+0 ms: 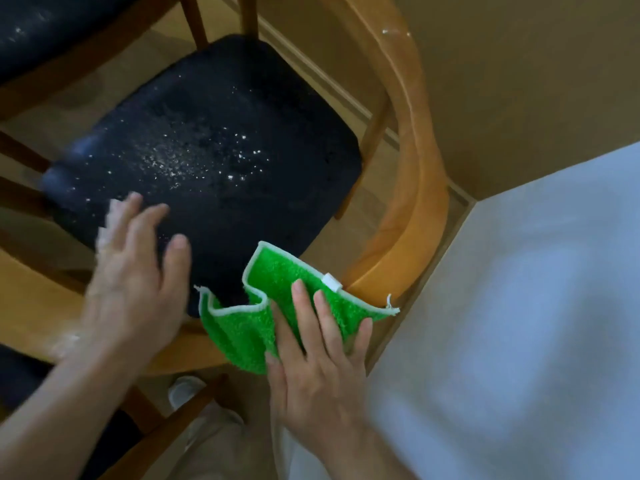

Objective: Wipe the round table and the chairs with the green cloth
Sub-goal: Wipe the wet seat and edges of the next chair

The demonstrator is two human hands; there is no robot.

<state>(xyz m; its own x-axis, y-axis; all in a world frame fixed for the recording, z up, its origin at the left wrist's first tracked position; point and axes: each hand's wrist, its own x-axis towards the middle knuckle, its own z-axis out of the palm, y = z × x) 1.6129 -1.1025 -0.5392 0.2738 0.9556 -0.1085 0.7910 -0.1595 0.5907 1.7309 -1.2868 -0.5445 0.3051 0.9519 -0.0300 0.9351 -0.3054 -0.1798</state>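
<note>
The green cloth [277,313] lay rumpled over the near edge of a chair's dark seat [207,147], one corner drooping past the curved wooden back rail [412,188] on the right. It was a shaggy cloth, edged in white, with a small white tab [331,283] sewn to its rim; no writing could be read on the tab. The right hand [318,368] lay flat on the cloth, fingers straight and a little spread, pressing it down without curling round it. The left hand [138,271] was just beside the cloth, apart from it, fingers straight and loose over the near left part of the seat; blur kept me from telling whether it touched the fabric.

The seat was a blackish cushion strewn with white specks [207,157], thickest near its middle. The chair frame was honey-coloured wood. Another dark-cushioned chair [52,26] stood at the upper left, also flecked with white. Below were pale floor tiles [367,209], and a tan wall with a skirting board [311,67] ran behind the chair. A blurred pale blue-white surface [519,306] filled the lower right.
</note>
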